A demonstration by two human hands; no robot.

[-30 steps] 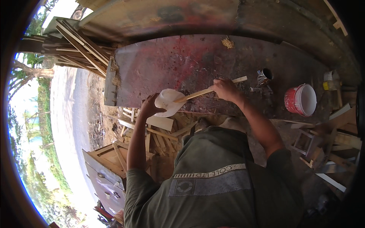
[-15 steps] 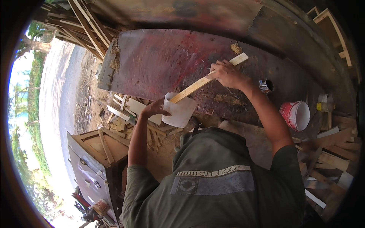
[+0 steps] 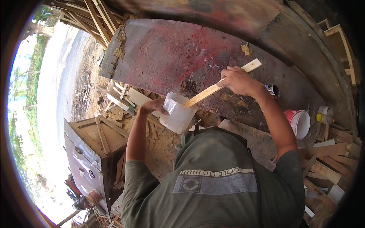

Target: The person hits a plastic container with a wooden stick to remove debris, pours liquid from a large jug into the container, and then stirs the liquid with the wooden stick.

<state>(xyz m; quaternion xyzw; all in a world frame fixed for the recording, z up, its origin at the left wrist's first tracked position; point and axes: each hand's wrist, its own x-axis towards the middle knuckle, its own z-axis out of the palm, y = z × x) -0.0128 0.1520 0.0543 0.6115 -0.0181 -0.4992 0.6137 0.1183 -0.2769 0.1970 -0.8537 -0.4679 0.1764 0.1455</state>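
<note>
My left hand is closed around the left side of a whitish, translucent plastic container, holding it tilted in front of my chest. In my right hand, the fingers wrap round a narrow, pale wooden strip. The strip slants down to the left, and its lower end reaches into the container's mouth, near the right rim. Whatever lies inside the container is hidden. Both hands are over the near edge of a dark, red-stained work table.
On the table's right part stand a small can and a red and white bucket. A little heap of sawdust lies toward the back. Wood offcuts pile up at the right, more at the left below the table. A wooden cabinet stands lower left.
The strip's lower end has shifted from the container's left side to its right side. My right hand has moved a little right and nearer. The container is tilted differently; the whole view has shifted slightly.
</note>
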